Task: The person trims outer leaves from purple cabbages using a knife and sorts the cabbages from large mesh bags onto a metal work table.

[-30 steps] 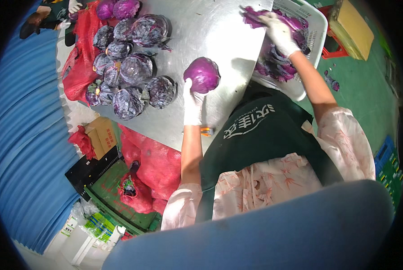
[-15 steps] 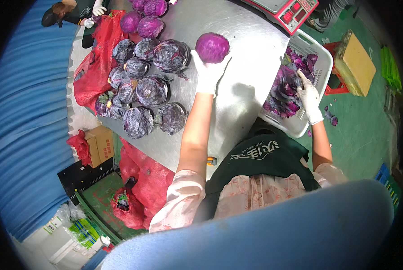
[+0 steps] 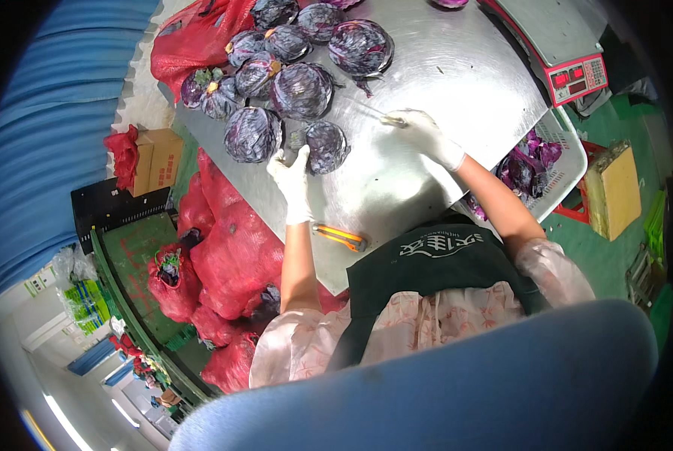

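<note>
Dark-leaved red cabbages [image 3: 302, 90] lie grouped on the steel table [image 3: 419, 180] at the upper left. My left hand [image 3: 291, 180], in a white glove, is beside the nearest small cabbage [image 3: 326, 147]. Its thumb and fingers are apart near the stem end, with nothing between them; whether they touch the leaves I cannot tell. In my gloved right hand [image 3: 426, 137], closed over the middle of the table, is a thin-bladed knife [image 3: 366, 110] pointing left toward the cabbages. An orange-and-black utility knife [image 3: 340, 237] lies on the table's near edge.
At right, a white basket [image 3: 573, 161] holds loose purple leaves [image 3: 528, 165]. A red scale [image 3: 577, 79] stands at the far right. Stuffed red mesh sacks [image 3: 235, 252] sit below the table at left. A peeled cabbage [image 3: 450, 2] shows at the top edge.
My left hand has let go of the peeled cabbage and come back beside a dark one. From the leaf basket, my right hand has moved over the table and now holds a knife. The view has shifted.
</note>
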{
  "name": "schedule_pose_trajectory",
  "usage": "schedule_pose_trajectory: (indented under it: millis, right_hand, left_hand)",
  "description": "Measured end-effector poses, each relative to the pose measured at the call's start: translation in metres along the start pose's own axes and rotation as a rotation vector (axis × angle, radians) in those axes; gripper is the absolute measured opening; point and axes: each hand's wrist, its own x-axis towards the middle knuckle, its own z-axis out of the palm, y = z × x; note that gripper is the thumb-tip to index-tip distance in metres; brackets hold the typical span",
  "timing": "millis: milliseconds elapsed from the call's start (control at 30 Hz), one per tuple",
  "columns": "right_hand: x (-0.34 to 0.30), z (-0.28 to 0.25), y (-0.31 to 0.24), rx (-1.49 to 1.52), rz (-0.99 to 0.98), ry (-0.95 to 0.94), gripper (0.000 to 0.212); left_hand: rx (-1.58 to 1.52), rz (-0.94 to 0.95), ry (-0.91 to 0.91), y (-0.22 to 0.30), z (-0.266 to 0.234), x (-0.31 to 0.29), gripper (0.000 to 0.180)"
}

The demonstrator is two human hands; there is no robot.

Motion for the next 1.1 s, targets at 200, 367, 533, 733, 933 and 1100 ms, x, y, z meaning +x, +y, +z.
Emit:
schedule_pose_trajectory:
  millis: [200, 367, 533, 733, 933, 1100]
  right_hand:
    - [0.061, 0.086, -0.01, -0.098, 0.404, -0.23, 0.036]
    - [-0.009, 0.052, -0.075, -0.321, 0.385, 0.037, 0.035]
    - [-0.097, -0.018, -0.089, -0.765, -0.047, 0.402, 0.058]
    - [-0.126, -0.047, -0.056, -0.3, 0.037, 0.626, 0.043]
    - [-0.112, -0.037, -0.002, 0.367, -0.32, 0.713, 0.011]
    - [-0.091, -0.029, -0.03, -0.047, -0.067, 0.728, 0.014]
  left_hand:
    - [-0.629, -0.347, -0.52, 0.03, 0.012, -0.014, 0.065]
    - [-0.669, -0.382, -0.785, 0.066, 0.038, -0.04, 0.042]
    - [-0.648, -0.308, -1.306, 0.126, 0.104, -0.079, 0.038]
    - [-0.429, 0.024, -1.571, 0.183, 0.182, -0.105, 0.032]
    - [-0.168, 0.53, -0.375, 0.194, 0.139, -0.157, 0.047]
    - [0.059, 0.573, -0.587, 0.202, 0.125, -0.173, 0.049]
